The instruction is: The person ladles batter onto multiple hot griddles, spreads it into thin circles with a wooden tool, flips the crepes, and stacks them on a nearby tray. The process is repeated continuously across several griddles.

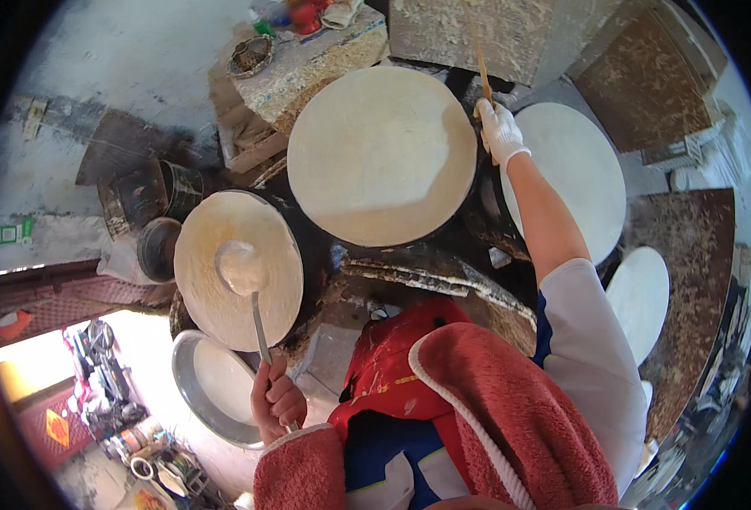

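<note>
My bare left hand (pixel 277 395) is closed on the metal handle of a ladle (pixel 239 265), whose round bowl rests on the batter-coated left griddle (pixel 201 310). Below that griddle is a metal basin (pixel 212 391) of pale batter. My right hand (pixel 501 132), in a white glove, grips a long thin wooden stick (pixel 480 51) that points upward, between the large middle griddle (pixel 375 153) and the right griddle (pixel 566 178). Both of these griddles have a pale round layer over them.
A small pale round griddle (pixel 637 302) sits at right beside a stained board (pixel 694 280). At the back are a crusted ledge (pixel 307 76) with small items and upright boards (pixel 639 93). Dark metal pots (pixel 137 204) stand left. A bright doorway with clutter (pixel 103 382) lies lower left.
</note>
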Tool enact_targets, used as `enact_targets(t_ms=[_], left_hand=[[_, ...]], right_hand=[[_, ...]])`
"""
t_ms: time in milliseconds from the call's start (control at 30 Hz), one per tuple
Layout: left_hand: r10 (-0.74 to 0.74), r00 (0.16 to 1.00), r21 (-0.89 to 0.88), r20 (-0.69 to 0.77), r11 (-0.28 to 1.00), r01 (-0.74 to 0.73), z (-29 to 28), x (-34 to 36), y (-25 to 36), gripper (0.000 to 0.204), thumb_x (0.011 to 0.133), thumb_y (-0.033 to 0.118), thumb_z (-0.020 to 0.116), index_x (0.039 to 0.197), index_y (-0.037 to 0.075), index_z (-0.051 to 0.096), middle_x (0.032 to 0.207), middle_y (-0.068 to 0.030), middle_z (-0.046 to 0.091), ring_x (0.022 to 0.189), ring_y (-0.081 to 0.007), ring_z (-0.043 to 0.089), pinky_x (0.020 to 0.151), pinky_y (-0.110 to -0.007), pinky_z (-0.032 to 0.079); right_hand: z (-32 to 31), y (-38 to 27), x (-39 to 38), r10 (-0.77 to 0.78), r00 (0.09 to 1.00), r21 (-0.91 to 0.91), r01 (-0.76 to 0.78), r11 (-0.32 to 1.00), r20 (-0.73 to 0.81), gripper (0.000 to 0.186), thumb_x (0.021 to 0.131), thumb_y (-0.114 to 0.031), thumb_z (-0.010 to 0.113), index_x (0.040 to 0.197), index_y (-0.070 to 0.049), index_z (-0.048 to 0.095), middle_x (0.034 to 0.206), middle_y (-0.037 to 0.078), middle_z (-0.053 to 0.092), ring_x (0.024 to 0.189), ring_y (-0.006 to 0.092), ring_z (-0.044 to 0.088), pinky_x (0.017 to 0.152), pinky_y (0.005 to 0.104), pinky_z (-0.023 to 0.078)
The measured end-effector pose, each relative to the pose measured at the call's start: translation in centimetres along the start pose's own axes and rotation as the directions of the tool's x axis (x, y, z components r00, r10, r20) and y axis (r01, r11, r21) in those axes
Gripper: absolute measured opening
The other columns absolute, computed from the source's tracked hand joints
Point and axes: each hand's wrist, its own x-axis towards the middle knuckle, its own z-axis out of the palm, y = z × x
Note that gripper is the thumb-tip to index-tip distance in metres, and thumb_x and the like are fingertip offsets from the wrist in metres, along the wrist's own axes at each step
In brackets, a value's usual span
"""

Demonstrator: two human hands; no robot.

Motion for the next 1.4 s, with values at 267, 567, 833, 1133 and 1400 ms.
enact_targets(t_ms=[267, 567, 833, 1133, 1400], left_hand=[[-0.051, 0.997, -0.055, 0.063, 0.997, 0.054, 1.6, 2.3, -3.1, 0.029, 0.106, 0.033, 0.034, 0.085, 0.014, 0.034, 0.052, 0.0072, 0.028, 0.036, -0.003, 0.024, 0.03, -0.019, 0.025], [-0.072, 0.997, -0.023, -0.03, 0.997, 0.071, 1.5, 2.3, 1.1, 0.027, 0.105, 0.03, 0.035, 0.085, 0.013, 0.033, 0.053, 0.0054, 0.029, 0.034, -0.0042, 0.025, 0.029, -0.021, 0.024], [-0.065, 0.872, 0.221, 0.485, 0.974, -0.05, 2.1, -3.7, 7.6, 0.03, 0.106, 0.03, 0.03, 0.083, 0.01, 0.031, 0.047, 0.0067, 0.023, 0.032, -0.0033, 0.022, 0.027, -0.022, 0.019], [-0.228, 0.969, 0.066, -0.097, 0.97, 0.235, 0.1, -5.8, 10.4, 0.029, 0.105, 0.032, 0.037, 0.083, 0.014, 0.036, 0.049, 0.0067, 0.029, 0.033, -0.0042, 0.024, 0.027, -0.022, 0.025], [-0.311, 0.948, 0.016, 0.061, 0.95, 0.311, -1.7, -5.1, 12.1, 0.029, 0.105, 0.031, 0.035, 0.082, 0.013, 0.032, 0.049, 0.0061, 0.026, 0.033, -0.004, 0.022, 0.028, -0.022, 0.022]], right_hand=[[1.0, 1.0, 2.2, -0.28, 0.959, -0.277, 0.281, 0.919, 0.043, 0.055, 0.091, -0.05, 0.041, 0.097, 0.0, 0.062, 0.084, 0.024, 0.064, 0.08, 0.0365, 0.064, 0.071, 0.0451, 0.049], [6.4, 10.3, -17.6, 0.092, 0.987, 0.064, -0.084, 0.994, -0.131, 0.038, 0.095, -0.039, 0.047, 0.092, -0.002, 0.057, 0.079, 0.013, 0.059, 0.076, 0.0284, 0.059, 0.075, 0.0403, 0.047], [10.0, 9.4, -26.5, -0.325, 0.931, -0.095, 0.313, 0.945, -0.165, 0.02, 0.091, -0.018, 0.061, 0.102, -0.001, 0.06, 0.08, 0.01, 0.061, 0.073, 0.0191, 0.059, 0.071, 0.033, 0.05], [19.9, 0.7, -22.7, -0.567, 0.746, -0.582, 0.647, 0.493, 0.348, 0.042, 0.087, -0.036, 0.065, 0.116, -0.008, 0.051, 0.103, 0.023, 0.061, 0.084, 0.0416, 0.064, 0.072, 0.0501, 0.053], [14.3, -5.4, -20.0, -0.476, 0.879, -0.452, 0.436, 0.778, 0.029, 0.035, 0.089, -0.039, 0.058, 0.097, -0.007, 0.068, 0.083, 0.024, 0.066, 0.081, 0.041, 0.065, 0.072, 0.0474, 0.052]])
